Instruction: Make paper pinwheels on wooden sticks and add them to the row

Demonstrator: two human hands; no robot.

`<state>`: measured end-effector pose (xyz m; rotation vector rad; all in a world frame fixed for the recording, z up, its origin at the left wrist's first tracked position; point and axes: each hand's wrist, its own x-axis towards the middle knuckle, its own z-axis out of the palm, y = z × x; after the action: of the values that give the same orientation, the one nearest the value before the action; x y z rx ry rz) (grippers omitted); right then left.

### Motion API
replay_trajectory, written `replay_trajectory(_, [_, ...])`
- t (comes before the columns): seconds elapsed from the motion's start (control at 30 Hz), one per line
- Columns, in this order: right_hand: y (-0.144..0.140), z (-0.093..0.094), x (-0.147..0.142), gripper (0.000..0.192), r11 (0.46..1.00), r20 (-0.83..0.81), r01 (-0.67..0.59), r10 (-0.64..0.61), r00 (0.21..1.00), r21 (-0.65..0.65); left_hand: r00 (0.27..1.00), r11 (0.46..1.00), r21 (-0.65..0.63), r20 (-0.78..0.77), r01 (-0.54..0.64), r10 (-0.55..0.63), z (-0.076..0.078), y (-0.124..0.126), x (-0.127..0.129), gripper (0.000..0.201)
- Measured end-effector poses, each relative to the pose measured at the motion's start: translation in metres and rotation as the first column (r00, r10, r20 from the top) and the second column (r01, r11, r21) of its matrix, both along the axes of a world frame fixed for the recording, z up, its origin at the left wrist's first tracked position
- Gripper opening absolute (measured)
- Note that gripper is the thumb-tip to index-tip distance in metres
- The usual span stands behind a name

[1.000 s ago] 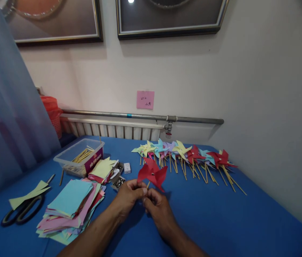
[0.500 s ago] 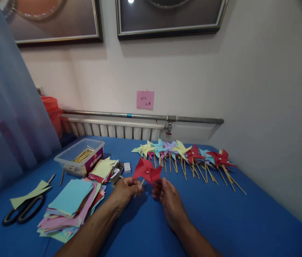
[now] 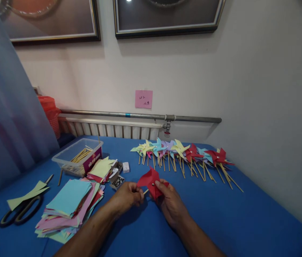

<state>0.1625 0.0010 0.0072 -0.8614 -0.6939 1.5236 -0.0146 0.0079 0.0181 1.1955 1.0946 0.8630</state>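
Observation:
A red paper pinwheel (image 3: 150, 179) with a silver pin at its centre is held between both hands above the blue table. My left hand (image 3: 128, 195) pinches its thin wooden stick, of which only a short length shows. With the thumb near the pin and the fingers behind the paper, my right hand (image 3: 170, 202) grips the pinwheel's right side. Close to the left hand, a small open box of metal pins (image 3: 117, 182) lies beside a small white box (image 3: 125, 167).
Finished pinwheels (image 3: 179, 148) lie in a row at the back right. On the left are a paper stack (image 3: 69, 196), a second small stack of paper squares (image 3: 101, 168), black-handled scissors (image 3: 29, 210) and a clear plastic tub (image 3: 60, 157) of sticks. A radiator (image 3: 119, 128) runs along the wall.
My right hand has closed on the red pinwheel, which has turned and tilted. It now sits slightly to the right, and the left hand still holds the stick.

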Motion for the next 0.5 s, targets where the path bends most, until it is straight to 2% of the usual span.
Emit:
replay_trajectory(0.17, [0.0013, -0.0030, -0.0011, 0.051, 0.999, 0.004, 0.033, -0.033, 0.999, -0.029, 1.000, 1.000, -0.013, -0.011, -0.009, 0.009, 0.0055, -0.0023, 0.0016, 0.025])
replay_trajectory(0.5, [0.0025, -0.0053, -0.0021, 0.046, 1.000, 0.042, 0.016, -0.017, 0.999, 0.022, 0.999, 1.000, -0.007, -0.036, -0.005, 0.005, 0.0097, -0.0036, 0.0025, 0.037])
